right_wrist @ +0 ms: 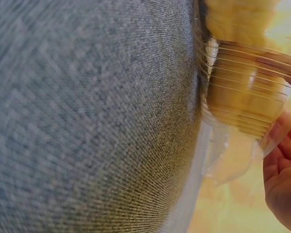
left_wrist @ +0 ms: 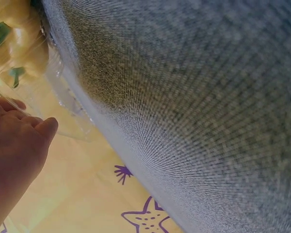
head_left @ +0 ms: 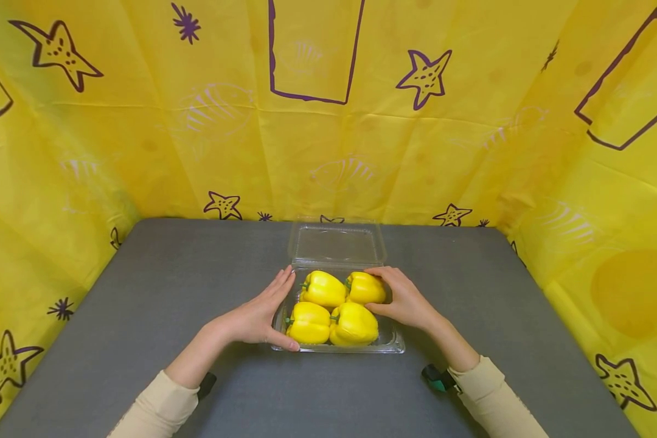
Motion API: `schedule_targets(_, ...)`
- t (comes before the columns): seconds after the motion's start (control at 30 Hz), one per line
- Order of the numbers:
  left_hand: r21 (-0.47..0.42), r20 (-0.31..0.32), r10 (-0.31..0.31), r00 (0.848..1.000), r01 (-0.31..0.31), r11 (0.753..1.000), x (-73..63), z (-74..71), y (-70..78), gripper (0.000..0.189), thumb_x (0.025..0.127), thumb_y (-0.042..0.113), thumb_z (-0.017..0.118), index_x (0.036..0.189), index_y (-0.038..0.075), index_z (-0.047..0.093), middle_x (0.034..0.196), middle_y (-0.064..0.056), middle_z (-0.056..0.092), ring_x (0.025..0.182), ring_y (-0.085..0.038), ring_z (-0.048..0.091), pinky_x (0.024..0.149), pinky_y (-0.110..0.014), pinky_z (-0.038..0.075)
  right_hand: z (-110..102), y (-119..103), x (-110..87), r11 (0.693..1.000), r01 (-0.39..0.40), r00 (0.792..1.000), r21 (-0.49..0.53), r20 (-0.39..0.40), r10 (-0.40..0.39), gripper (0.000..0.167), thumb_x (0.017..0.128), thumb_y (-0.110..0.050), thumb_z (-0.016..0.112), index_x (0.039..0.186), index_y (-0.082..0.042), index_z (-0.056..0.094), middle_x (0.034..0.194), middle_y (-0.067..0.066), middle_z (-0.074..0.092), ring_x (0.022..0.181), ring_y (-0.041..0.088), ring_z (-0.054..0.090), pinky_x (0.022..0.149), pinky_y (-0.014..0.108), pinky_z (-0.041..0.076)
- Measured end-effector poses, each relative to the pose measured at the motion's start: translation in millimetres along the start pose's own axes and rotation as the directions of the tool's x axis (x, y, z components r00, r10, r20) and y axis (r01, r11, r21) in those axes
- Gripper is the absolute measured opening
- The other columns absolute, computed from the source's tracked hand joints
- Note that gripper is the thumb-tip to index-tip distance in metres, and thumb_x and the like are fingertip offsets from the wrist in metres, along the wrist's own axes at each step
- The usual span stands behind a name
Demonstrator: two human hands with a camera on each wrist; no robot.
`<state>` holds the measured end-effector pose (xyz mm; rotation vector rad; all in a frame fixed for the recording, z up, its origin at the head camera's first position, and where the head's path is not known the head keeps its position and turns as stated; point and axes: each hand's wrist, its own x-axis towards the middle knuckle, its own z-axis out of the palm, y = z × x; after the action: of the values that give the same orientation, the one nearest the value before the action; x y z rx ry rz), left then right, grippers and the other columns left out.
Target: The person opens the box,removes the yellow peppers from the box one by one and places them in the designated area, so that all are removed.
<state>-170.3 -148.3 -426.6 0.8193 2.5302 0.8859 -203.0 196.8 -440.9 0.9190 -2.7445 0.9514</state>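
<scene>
A clear plastic clamshell container [head_left: 392, 345] lies on the table with its see-through lid [head_left: 336, 243] folded back. Several yellow bell peppers with green stems sit in it, in two rows. My right hand [head_left: 407, 302] grips the back right bell pepper [head_left: 365, 288], thumb at its front and fingers at its back. Along the container's left side my left hand [head_left: 254, 316] is spread wide, its straight fingers by the back left and its thumb at the front left corner. The left wrist view has that hand's fingertips [left_wrist: 49, 127] at the clear rim.
Under the container is a dark grey cloth-covered table [head_left: 197, 274]. Yellow fabric [head_left: 356, 140] with starfish and fish drawings hangs behind it and on both sides. Dark wrist straps show beside the beige sleeves [head_left: 166, 401].
</scene>
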Motion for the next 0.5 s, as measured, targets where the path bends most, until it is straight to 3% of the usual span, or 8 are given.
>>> schedule_targets(0.5, -0.013, 0.001, -0.006, 1.0, 0.006, 1.0, -0.1, 0.2, 0.0, 0.135, 0.066, 0.058, 0.083, 0.156, 0.007, -0.004, 0.162, -0.007, -0.015, 0.148, -0.026, -0.011, 0.115, -0.055, 0.012, 0.7, 1.6, -1.3, 0.999, 0.053, 0.997, -0.01, -0.055, -0.053, 0.069, 0.071, -0.025, 0.088, 0.13, -0.012, 0.055, 0.123, 0.002, 0.057, 0.108, 0.018, 0.055, 0.092, 0.042, 0.048)
